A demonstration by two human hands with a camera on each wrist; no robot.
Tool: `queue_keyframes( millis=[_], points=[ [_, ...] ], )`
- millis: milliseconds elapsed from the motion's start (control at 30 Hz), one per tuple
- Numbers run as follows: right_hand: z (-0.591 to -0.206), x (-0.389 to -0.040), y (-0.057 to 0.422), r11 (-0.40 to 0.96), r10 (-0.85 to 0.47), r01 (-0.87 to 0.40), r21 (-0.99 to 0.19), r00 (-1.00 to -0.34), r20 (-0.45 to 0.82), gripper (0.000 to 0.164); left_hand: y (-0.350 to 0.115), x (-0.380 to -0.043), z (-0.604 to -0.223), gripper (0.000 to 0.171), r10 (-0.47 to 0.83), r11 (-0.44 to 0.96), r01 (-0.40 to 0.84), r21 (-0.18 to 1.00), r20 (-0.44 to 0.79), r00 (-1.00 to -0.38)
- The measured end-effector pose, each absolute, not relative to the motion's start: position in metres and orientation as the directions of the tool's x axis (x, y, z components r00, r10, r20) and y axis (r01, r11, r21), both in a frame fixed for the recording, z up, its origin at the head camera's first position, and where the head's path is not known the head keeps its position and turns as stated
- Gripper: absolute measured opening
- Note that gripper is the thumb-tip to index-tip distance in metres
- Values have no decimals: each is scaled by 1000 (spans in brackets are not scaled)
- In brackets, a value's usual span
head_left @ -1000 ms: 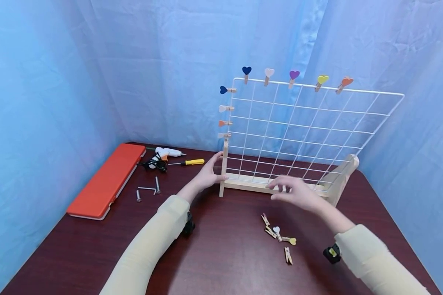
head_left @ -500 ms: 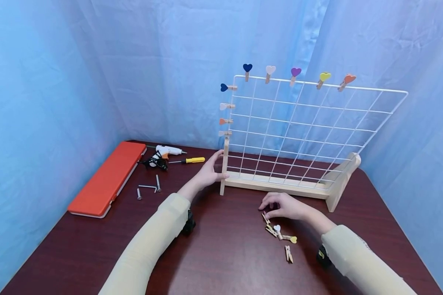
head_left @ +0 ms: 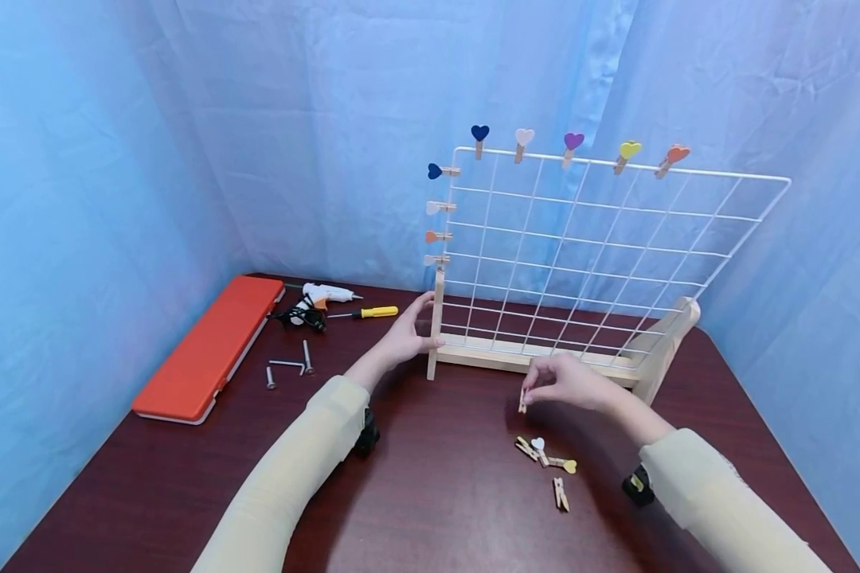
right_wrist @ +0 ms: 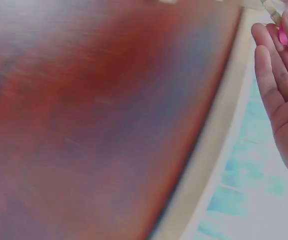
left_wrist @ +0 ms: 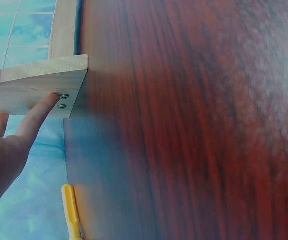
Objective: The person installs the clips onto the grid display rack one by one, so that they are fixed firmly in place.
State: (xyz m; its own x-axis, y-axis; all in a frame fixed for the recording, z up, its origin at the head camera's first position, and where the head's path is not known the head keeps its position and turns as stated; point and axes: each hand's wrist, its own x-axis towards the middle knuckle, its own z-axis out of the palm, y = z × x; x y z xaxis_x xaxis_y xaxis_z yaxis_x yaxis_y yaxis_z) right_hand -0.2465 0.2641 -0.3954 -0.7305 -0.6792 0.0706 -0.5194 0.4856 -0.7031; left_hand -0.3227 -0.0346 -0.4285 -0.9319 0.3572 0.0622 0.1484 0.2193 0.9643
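Note:
My left hand [head_left: 404,335] holds the left wooden side panel [head_left: 436,326] of a grid stand. In the left wrist view, one finger touches the outer face of the wooden panel [left_wrist: 33,87] beside two screws. Low in front of the stand's crossbar, my right hand [head_left: 562,380] pinches a small clothespin [head_left: 522,399]. Its pink end [right_wrist: 283,36] shows between the fingers in the right wrist view. The white wire grid [head_left: 580,231] carries heart clothespins along its top and left edges, among them a purple-heart clothespin [head_left: 573,143] and a navy-heart clothespin [head_left: 435,171].
Several loose clothespins lie on the dark table, including a yellow-heart clothespin [head_left: 568,465] and a separate plain-looking clothespin [head_left: 560,495]. At the left are a red case [head_left: 211,346], a white glue gun [head_left: 330,294], a yellow-handled screwdriver [head_left: 377,313] and loose bolts [head_left: 307,357].
My right hand came down from the crossbar to the loose clothespins, took hold of one, and lifted it back toward the stand. My left hand stays on the side panel.

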Motion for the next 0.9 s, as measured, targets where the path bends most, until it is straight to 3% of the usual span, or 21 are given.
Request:
queue_keyframes(
  millis=[200,367,600,767,900],
  points=[
    [-340,-246,281,532,-632,-595,-603,-753,186,25,-35,-322,-427,85,368,223,138,965,48,-928],
    [-275,-237,297,545,-621,-680,-490,-720,309,20,-37,-315,-414,85,399,220,111,969,15,-917],
    [-183,-229,324,589,-514,-742,-320,-650,560,32,-39,-311,-408,84,412,218,137,966,37,-911],
    [-138,-229,339,772,-236,-563,-297,-687,687,18,-37,-320,-423,84,385,218,146,965,53,-921],
    [-118,-233,348,880,-10,-321,-352,-751,660,28,-36,-321,-428,84,365,232,162,959,68,-928]
  ],
)
